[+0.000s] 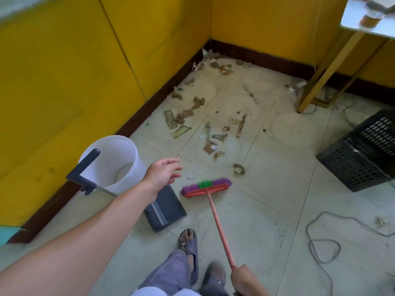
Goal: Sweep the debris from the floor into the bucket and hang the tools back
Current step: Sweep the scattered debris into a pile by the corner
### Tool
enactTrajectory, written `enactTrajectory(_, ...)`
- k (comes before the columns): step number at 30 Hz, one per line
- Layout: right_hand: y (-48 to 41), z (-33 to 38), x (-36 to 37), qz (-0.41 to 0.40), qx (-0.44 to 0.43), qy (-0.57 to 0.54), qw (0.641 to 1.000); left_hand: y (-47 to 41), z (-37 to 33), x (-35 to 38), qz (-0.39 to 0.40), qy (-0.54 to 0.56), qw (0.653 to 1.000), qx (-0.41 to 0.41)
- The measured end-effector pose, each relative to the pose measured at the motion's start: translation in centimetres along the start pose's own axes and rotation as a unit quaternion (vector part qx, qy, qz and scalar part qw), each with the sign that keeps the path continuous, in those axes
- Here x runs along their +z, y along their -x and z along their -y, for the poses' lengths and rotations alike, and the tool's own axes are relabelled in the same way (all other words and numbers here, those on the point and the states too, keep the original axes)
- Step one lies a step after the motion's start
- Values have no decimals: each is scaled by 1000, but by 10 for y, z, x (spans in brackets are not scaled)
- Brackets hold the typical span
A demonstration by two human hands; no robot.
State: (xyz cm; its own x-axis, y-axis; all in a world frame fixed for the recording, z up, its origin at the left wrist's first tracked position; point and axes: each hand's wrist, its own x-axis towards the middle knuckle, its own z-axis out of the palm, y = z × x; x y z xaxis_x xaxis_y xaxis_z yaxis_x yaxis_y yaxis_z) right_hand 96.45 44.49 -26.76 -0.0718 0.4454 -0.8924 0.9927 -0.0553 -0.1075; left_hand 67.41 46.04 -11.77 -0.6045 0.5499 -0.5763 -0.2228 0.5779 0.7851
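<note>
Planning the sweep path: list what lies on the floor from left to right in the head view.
White bucket → grey dustpan → broom head → loose grey cable → black crate.

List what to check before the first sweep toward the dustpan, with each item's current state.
1. Right hand gripping broom handle: ok.
2. Broom head on floor, short of the debris: ok.
3. Dustpan lying flat beside bucket: ok.
4. Left hand holding the dustpan: not ok, open and empty.
5. Bucket upright, mouth open: ok.
6. Cable clear of sweep path: cannot tell.
</note>
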Motion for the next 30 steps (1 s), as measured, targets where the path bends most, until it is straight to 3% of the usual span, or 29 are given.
enactTrajectory(5, -58, 53, -9, 10, -4, 2, 1000, -39, -3, -9, 0, 12, 999, -31)
enactTrajectory(13, -135, 167, -110, -43, -26, -46, 998, -128, -37, -21, 4, 2, 998, -55)
enactTrajectory(18, -100, 99, -112, -97, -25, -43, 994, -178, -69, 13, 51, 22, 996, -68)
enactTrajectory(23, -61, 5, -121, -137, 52, -40, 988, -200, -106, 71, 112, 23, 991, -63)
enactTrajectory(30, -91, -50, -178, -82, 105, 26, 991, -217, -141, 140, 121, 9, 990, -66)
